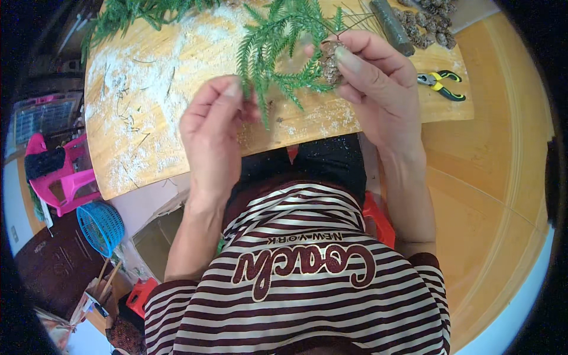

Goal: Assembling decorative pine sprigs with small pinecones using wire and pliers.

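We see a big wooden table (160, 148), dusted with white powder (112, 77), under a leafy green branch (257, 52). At the branch's left side, our left hand (210, 115) pinches a leafy tip. At its right side, our right hand (381, 89) holds tight with thumb and fingers. Farther right of the branch lie yellow-and-black pliers (433, 81). The little brown pine cone (330, 62) is in our right hand, just by the branch.
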The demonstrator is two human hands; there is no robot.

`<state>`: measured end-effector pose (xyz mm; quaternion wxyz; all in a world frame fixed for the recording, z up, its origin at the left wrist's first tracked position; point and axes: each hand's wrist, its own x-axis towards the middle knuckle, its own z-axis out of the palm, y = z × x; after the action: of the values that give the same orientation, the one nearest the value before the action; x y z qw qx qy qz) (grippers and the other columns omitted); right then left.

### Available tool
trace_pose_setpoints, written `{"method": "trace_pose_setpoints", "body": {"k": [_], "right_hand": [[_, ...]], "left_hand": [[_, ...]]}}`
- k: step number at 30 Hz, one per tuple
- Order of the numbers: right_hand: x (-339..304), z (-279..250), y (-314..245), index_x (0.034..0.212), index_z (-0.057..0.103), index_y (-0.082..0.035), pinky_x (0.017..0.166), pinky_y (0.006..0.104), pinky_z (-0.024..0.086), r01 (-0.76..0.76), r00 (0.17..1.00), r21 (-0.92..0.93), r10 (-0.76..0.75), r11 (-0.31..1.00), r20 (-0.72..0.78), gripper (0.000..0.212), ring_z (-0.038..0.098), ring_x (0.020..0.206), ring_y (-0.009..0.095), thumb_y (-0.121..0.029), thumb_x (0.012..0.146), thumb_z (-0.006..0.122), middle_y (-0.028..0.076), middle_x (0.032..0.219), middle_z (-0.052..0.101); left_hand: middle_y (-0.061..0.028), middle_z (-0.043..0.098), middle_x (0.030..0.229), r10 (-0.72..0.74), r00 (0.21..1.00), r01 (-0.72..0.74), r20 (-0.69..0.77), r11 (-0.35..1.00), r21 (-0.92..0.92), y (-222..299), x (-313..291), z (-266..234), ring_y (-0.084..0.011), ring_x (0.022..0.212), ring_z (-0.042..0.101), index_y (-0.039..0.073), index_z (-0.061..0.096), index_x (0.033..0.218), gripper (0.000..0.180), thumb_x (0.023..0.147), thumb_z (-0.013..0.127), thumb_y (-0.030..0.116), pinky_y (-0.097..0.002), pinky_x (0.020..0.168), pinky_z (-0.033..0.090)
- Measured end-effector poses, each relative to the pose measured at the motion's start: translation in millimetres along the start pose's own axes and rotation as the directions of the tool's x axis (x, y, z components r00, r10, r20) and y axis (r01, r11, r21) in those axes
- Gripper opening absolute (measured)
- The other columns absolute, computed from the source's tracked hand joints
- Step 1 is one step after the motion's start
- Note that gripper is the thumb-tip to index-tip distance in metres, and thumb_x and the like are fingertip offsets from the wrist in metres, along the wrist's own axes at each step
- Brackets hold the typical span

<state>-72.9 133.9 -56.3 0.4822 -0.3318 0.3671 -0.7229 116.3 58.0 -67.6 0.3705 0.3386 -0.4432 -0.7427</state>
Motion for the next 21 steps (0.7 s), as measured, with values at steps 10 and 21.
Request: {"method": "trace_pose_setpoints", "body": {"k": [10, 21], "right_hand": [[-19, 0, 24, 0.105, 0.057, 0.002, 0.058, 0.0184, 0.039, 0.02, 1.0, 0.051, -0.021, 0.998, 0.007, 0.017, 0.051, 0.074, 0.005, -0.005, 0.09, 0.054, 0.006, 0.099, 0.06], [-35, -17, -2, 0.106, 0.056, 0.003, 0.064, 0.0187, 0.04, 0.163, 0.971, -0.237, -0.198, 0.958, -0.134, 0.019, 0.052, 0.08, 0.007, -0.006, 0.089, 0.054, 0.01, 0.113, 0.058]], "left_hand": [[-0.0062, 0.063, 0.1, 0.181, 0.983, -0.177, 0.016, 0.976, -0.124, -7, -3, 37, -0.0091, 0.085, 0.057, -0.003, 0.058, 0.109, 0.021, 0.091, 0.054, 0.006, -0.0236, 0.076, 0.046], [-0.0013, 0.054, 0.086, 0.383, 0.9, -0.434, 0.208, 0.752, 0.496, 1, -3, 27, -0.0065, 0.076, 0.046, -0.003, 0.052, 0.107, 0.019, 0.09, 0.047, 0.003, -0.0194, 0.069, 0.039]]}}
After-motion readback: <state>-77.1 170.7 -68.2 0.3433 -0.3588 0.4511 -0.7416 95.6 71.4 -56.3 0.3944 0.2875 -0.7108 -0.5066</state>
